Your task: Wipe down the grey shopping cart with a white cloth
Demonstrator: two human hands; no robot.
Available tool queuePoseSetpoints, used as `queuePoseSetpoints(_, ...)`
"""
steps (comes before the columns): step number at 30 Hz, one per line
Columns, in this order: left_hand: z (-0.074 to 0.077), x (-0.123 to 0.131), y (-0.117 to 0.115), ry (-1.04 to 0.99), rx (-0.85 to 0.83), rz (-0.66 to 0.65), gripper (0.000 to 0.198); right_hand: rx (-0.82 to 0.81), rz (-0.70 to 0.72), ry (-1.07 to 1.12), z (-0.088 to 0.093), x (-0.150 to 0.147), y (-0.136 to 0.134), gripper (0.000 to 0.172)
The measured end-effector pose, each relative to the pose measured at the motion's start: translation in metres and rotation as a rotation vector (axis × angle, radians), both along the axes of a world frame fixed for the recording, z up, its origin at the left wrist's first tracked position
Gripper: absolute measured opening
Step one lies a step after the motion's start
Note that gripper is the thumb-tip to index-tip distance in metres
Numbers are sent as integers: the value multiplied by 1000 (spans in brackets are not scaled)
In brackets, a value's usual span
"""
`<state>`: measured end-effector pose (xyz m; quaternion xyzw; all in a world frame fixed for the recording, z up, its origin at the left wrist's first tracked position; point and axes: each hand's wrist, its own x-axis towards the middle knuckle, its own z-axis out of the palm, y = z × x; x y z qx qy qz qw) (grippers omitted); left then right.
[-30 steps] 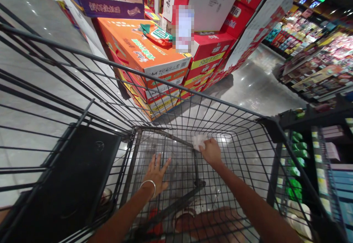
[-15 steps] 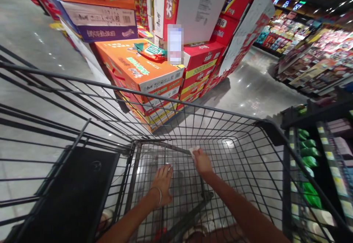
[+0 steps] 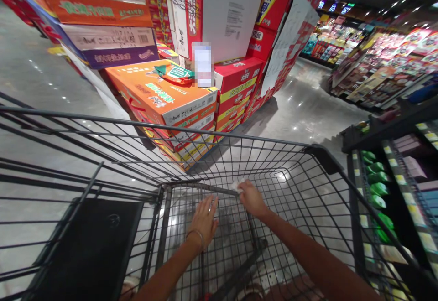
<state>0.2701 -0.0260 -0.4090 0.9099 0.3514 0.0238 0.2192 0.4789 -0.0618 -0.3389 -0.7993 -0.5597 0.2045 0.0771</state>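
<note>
Both my hands reach down into a dark wire shopping cart [image 3: 280,142]. My right hand [image 3: 252,197] is closed around a crumpled white tissue [image 3: 236,186], near a grey bar [image 3: 208,185] of the cart's frame. Part of the tissue is hidden by my fingers. My left hand [image 3: 204,221] has its fingers spread and holds nothing, with a thin bracelet at the wrist. It hovers over the wire bottom; whether it touches the wires I cannot tell.
Stacked orange noodle boxes [image 3: 160,91] and red boxes [image 3: 236,80] stand just beyond the cart. A green and orange packet [image 3: 174,74] and a phone [image 3: 204,66] rest there. Shelves [image 3: 376,178] with green packages line the right. A black panel [image 3: 89,246] is at the cart's left.
The camera view has shifted, so the cart and boxes sit slightly lower and the boxes farther left. My left hand's fingers have spread more. The tissue stays in my right hand.
</note>
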Motion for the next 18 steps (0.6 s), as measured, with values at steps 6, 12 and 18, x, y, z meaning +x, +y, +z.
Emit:
queuePoseSetpoints(6, 1, 32, 10, 86, 22, -54, 60, 20, -251, -50, -11, 22, 16, 31)
queuePoseSetpoints(12, -9, 41, 20, 197, 71, -71, 54, 19, -221, -5, -26, 12, 13, 35)
queuePoseSetpoints(18, 1, 44, 27, 271, 25, -70, 58, 10, -109, 115, -24, 3, 3, 26)
